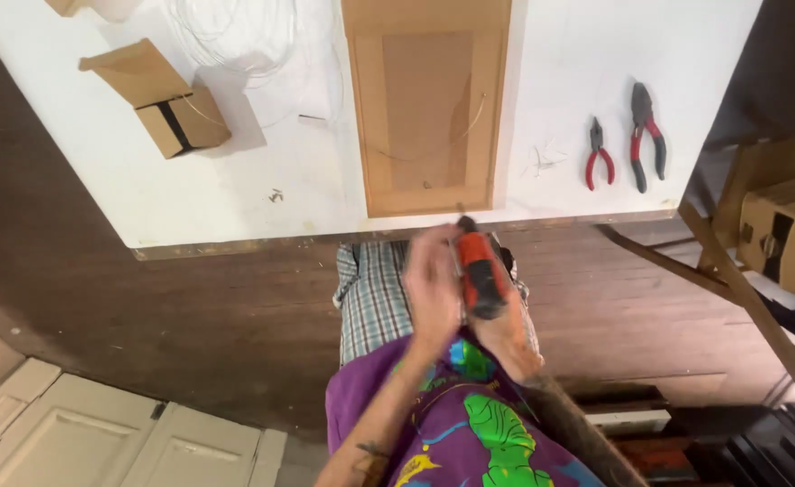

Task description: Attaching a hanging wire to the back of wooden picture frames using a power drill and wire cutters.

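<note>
An orange and black screwdriver (480,271) is held in the right hand (506,334), whose grip is closed around the lower handle, with the tip pointed at the near edge of the bench (262,203). The left hand (432,289) is laid against the handle from the side, fingers wrapped loosely; it is blurred, so its exact hold cannot be told. Just beyond the tip, a brown wooden panel (426,108) is lying at the near edge, with a thin wire (452,140) curved across it. It seems that the wire is not yet fixed flat and the tool is not yet applied. Toward the right edge, two red-handled pliers (623,144) are placed. Near the left edge a small cardboard box (167,104) is standing, with a coil of wire (235,36) by the far edge. Nothing is standing between tool and panel.
</note>
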